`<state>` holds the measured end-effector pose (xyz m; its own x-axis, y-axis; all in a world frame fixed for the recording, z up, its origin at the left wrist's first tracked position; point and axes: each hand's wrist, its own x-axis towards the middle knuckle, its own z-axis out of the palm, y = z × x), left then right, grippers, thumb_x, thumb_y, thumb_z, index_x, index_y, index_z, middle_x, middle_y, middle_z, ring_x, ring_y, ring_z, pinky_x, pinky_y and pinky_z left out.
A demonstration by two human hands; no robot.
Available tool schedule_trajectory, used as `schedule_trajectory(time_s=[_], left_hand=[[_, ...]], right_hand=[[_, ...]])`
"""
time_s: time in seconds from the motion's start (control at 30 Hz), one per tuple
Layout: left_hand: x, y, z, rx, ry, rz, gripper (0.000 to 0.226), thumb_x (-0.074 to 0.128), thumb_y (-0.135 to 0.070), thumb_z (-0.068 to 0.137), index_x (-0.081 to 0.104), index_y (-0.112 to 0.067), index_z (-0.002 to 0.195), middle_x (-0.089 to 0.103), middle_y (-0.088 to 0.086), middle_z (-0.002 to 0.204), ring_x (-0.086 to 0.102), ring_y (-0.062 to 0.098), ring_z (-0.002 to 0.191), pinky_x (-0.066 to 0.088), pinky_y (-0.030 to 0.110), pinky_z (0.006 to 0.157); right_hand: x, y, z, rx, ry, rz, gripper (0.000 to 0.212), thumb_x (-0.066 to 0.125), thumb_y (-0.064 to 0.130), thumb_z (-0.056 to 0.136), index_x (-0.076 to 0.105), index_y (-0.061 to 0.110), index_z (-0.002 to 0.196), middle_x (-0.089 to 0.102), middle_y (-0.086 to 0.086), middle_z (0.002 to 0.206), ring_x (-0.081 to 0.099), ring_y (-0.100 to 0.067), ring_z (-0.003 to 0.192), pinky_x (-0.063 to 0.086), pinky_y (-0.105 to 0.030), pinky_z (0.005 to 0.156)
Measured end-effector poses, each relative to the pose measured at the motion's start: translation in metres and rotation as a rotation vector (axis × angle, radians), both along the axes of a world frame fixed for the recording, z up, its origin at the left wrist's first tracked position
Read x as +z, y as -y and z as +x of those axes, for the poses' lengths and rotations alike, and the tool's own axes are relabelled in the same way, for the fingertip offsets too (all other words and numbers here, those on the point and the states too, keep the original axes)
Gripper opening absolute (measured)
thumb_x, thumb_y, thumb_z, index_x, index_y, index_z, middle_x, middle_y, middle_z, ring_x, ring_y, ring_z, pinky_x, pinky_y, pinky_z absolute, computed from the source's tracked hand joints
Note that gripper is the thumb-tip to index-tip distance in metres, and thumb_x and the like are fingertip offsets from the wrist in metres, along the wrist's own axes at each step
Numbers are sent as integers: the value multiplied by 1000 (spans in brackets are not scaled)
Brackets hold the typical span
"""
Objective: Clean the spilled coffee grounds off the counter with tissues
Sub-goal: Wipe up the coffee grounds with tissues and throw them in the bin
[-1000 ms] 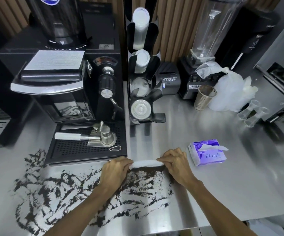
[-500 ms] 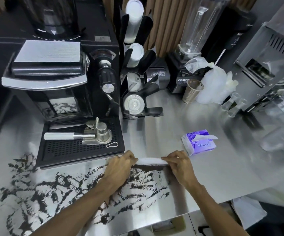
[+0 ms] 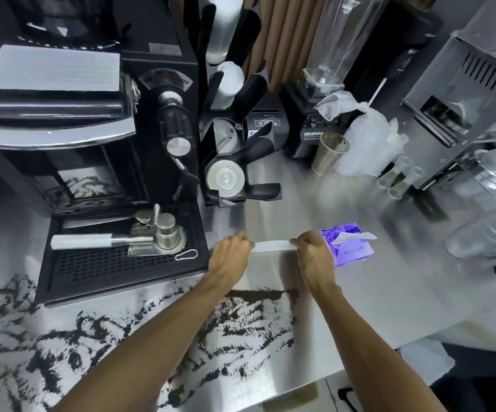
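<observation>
A folded white tissue point(image 3: 272, 246) stretches as a narrow strip between the two hands, over the steel counter point(image 3: 374, 298). The left hand point(image 3: 230, 258) pinches one end with curled fingers and the right hand point(image 3: 312, 258) pinches the other; whether the strip touches the metal is unclear. The coffee grounds point(image 3: 241, 325) lie nearer the person, their far edge a dense dark ridge, with bare counter between it and the tissue. The purple tissue pack point(image 3: 352, 248) sits just beside the right hand
</observation>
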<state>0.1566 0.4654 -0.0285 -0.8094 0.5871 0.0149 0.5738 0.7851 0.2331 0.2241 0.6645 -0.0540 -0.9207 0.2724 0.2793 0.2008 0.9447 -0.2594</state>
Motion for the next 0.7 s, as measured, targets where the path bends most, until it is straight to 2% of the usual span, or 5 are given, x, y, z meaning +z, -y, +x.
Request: schedule_trajectory(time_s=[0.13, 0.3, 0.4, 0.53, 0.7], left_hand=[[1, 5, 8, -69, -4, -16, 44, 50, 0, 95, 56, -21, 133, 55, 2, 120, 63, 23, 85, 55, 36, 79], [-10, 26, 39, -218, 95, 15, 54, 43, 7, 92, 52, -19, 138, 54, 0, 123, 55, 14, 74, 53, 22, 65], [0, 24, 27, -151, 53, 34, 48, 46, 0, 95, 51, -22, 138, 54, -2, 121, 50, 13, 68, 49, 18, 61], [12, 6, -12, -7, -60, 27, 38, 50, -8, 96, 58, -21, 130, 55, 1, 117, 63, 22, 76, 53, 32, 69], [-5, -2, -46, 81, -49, -52, 40, 51, 1, 91, 66, -22, 120, 55, 6, 113, 66, 32, 87, 54, 41, 77]], right_hand=[[-6, 6, 31, 63, 22, 68, 31, 72, -11, 68, 74, 9, 91, 61, -9, 89, 59, -30, 79, 57, -40, 62], [-8, 16, 86, 82, 11, -38, 30, 72, -5, 72, 74, 8, 98, 61, -7, 94, 60, -26, 82, 56, -38, 60], [5, 16, 68, 71, -67, -126, 27, 64, -4, 77, 75, 7, 99, 62, -6, 95, 60, -23, 82, 54, -31, 66], [12, 10, -3, 44, -77, -147, 27, 60, -7, 79, 75, 5, 98, 61, -10, 96, 60, -27, 80, 54, -35, 66], [4, 6, -46, 94, 60, -14, 27, 61, -8, 81, 76, 5, 100, 62, -15, 98, 61, -34, 87, 56, -41, 68]])
